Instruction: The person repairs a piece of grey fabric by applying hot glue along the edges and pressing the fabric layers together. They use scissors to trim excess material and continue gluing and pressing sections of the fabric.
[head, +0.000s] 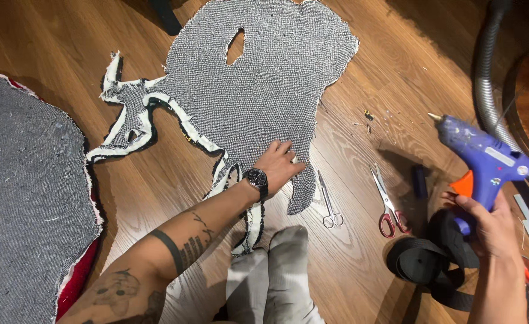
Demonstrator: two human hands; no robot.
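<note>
Gripping glue gun [486, 159], right hand [489, 225]

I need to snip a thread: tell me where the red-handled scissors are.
The red-handled scissors lie on the wooden floor, right of centre in the head view, between the small silver scissors and the right hand.

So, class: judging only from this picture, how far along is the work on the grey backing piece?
Done: the grey backing piece is cut to shape, and white-edged trimmings lie beside it. In hand: the left hand presses its lower edge while the right hand holds a blue glue gun off the fabric. Left: no glue shows on it yet.
</note>
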